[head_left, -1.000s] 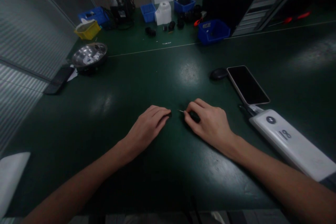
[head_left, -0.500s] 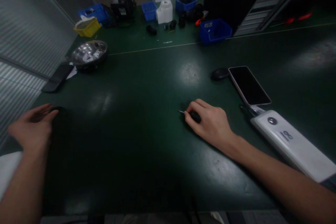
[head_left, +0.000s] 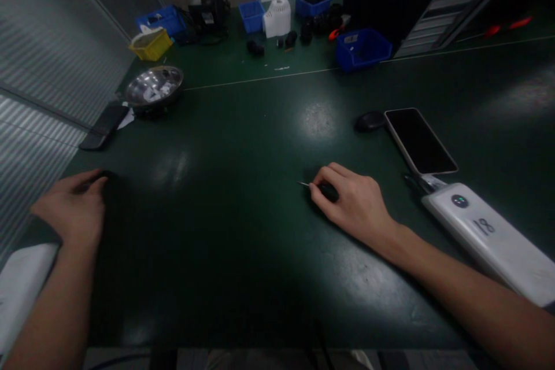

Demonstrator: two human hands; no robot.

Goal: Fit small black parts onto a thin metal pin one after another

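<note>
On the right half of the green table (head_left: 225, 202), my right hand (head_left: 355, 196) is closed round a small screwdriver (head_left: 328, 191). Its dark handle lies within my fingers and the thin metal shaft points left, low over the tabletop. My left hand (head_left: 73, 202), at the far left, is closed in a pinch with thumb and forefinger close together. Something small and dark (head_left: 105, 174) shows at those fingertips, too dim to identify.
Right of my right hand lie a white power bank (head_left: 498, 237), a phone (head_left: 420, 140) and a black mouse (head_left: 369, 121). A metal bowl (head_left: 132, 89) with white scraps stands back left. Blue bins (head_left: 364, 52) and a yellow bin (head_left: 151, 44) line the back. Another white device (head_left: 26, 277) lies by my left forearm.
My left hand has shifted a little to the right, still pinched. My right hand keeps its grip on the screwdriver in about the same place. The whole view has slid slightly.
</note>
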